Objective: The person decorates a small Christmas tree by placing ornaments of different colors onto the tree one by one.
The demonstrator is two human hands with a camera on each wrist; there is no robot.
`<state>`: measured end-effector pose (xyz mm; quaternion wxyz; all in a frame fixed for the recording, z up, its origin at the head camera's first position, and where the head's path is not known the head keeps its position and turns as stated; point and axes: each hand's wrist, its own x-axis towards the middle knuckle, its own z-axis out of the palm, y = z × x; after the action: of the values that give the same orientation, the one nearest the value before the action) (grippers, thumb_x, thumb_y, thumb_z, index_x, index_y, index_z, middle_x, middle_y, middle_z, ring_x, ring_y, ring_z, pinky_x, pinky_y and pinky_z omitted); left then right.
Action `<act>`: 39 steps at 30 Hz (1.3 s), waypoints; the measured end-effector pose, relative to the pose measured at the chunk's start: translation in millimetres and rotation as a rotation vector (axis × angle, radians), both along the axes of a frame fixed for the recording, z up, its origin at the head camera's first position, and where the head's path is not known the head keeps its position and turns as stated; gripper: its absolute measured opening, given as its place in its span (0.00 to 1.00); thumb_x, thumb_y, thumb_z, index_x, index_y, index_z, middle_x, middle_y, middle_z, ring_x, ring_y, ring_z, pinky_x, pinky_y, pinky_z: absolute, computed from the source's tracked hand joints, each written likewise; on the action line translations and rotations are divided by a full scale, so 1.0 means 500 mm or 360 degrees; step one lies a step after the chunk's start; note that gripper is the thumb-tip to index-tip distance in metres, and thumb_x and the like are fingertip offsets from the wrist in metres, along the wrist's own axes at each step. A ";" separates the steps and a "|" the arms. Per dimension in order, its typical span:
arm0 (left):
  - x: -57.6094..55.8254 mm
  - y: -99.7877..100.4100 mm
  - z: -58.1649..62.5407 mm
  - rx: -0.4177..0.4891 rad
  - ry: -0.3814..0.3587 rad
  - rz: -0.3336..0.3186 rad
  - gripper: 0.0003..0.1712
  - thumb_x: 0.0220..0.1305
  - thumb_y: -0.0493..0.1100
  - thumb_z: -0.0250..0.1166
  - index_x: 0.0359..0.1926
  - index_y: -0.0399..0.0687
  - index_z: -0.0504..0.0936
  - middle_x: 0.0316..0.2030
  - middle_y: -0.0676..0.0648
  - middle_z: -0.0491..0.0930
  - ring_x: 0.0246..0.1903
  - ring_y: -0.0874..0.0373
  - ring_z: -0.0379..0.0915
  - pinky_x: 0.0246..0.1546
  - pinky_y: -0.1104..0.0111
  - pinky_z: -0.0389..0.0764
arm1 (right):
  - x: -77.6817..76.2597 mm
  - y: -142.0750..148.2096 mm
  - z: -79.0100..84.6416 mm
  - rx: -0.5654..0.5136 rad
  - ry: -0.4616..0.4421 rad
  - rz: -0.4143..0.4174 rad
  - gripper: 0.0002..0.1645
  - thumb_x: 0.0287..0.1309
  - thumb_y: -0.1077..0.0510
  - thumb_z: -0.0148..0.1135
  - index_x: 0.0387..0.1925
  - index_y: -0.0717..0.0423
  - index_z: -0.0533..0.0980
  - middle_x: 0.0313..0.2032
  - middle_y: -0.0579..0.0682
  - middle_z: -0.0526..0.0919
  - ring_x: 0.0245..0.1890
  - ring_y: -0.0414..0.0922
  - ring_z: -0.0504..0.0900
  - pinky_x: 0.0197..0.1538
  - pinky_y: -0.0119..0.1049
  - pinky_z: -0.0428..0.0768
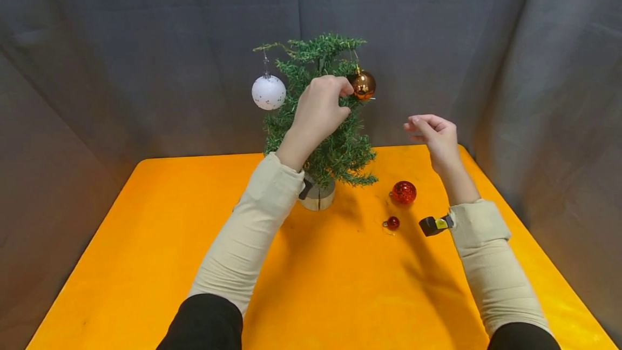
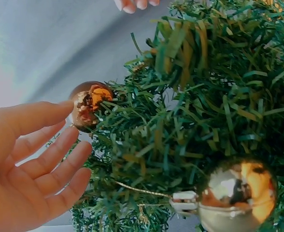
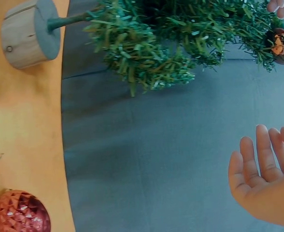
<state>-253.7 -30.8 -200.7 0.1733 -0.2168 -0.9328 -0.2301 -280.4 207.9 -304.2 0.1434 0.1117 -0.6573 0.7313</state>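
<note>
A small green artificial Christmas tree (image 1: 316,145) stands on a round wooden base (image 1: 316,197). High on its right side hangs a shiny copper ball ornament (image 1: 365,86). My left hand (image 1: 323,102) is in front of the tree, its fingertips right at that copper ball (image 2: 90,104) and its fingers loosely bent. From a branch on the left hangs a white ball ornament (image 1: 269,92). A shiny gold ball (image 2: 236,195) on a thread shows in the left wrist view. My right hand (image 1: 437,136) hovers right of the tree, fingers relaxed and holding nothing.
A red textured ball (image 1: 404,192) and a smaller red ball (image 1: 391,223) lie on the orange table (image 1: 194,231), right of the base. Grey curtains (image 1: 194,58) enclose the table's back and sides.
</note>
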 end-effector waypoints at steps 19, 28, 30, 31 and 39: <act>-0.021 0.001 -0.018 -0.0158 -0.0075 0.0301 0.24 0.56 0.51 0.63 0.52 0.48 0.76 0.46 0.49 0.78 0.21 0.61 0.71 0.17 0.71 0.67 | 0.019 0.030 -0.059 0.0272 -0.0114 0.0005 0.09 0.59 0.57 0.55 0.32 0.57 0.80 0.29 0.42 0.81 0.33 0.38 0.79 0.37 0.25 0.76; -0.036 0.006 -0.029 -0.0234 -0.0048 0.0339 0.18 0.58 0.54 0.60 0.46 0.53 0.80 0.39 0.51 0.80 0.18 0.61 0.68 0.15 0.72 0.60 | 0.028 0.055 -0.118 0.0550 -0.0245 -0.0035 0.07 0.60 0.55 0.54 0.32 0.50 0.78 0.29 0.35 0.80 0.32 0.32 0.77 0.36 0.23 0.75; -0.038 0.007 -0.031 -0.0238 -0.0030 0.0324 0.18 0.58 0.53 0.60 0.47 0.54 0.80 0.41 0.51 0.80 0.19 0.61 0.69 0.15 0.71 0.62 | 0.032 0.061 -0.132 0.0593 -0.0266 -0.0050 0.11 0.60 0.56 0.54 0.37 0.60 0.77 0.29 0.34 0.78 0.32 0.31 0.76 0.35 0.23 0.75; -0.039 0.007 -0.032 -0.0235 -0.0017 0.0318 0.17 0.58 0.53 0.60 0.46 0.54 0.80 0.40 0.51 0.80 0.19 0.61 0.69 0.15 0.71 0.62 | 0.034 0.064 -0.139 0.0619 -0.0280 -0.0058 0.15 0.60 0.56 0.54 0.40 0.66 0.75 0.29 0.34 0.78 0.32 0.31 0.75 0.35 0.23 0.75; -0.042 0.003 -0.035 -0.0149 -0.0009 0.0262 0.15 0.58 0.50 0.61 0.45 0.54 0.82 0.42 0.52 0.80 0.27 0.60 0.75 0.21 0.70 0.72 | 0.044 0.081 -0.188 0.0773 -0.0380 -0.0090 0.26 0.57 0.57 0.57 0.49 0.76 0.68 0.36 0.43 0.77 0.33 0.30 0.74 0.36 0.23 0.74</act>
<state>-274.9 -29.3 -218.1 0.1786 -0.1466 -0.9576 -0.1719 -258.3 248.2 -398.0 0.0543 0.0373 -0.8286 0.5560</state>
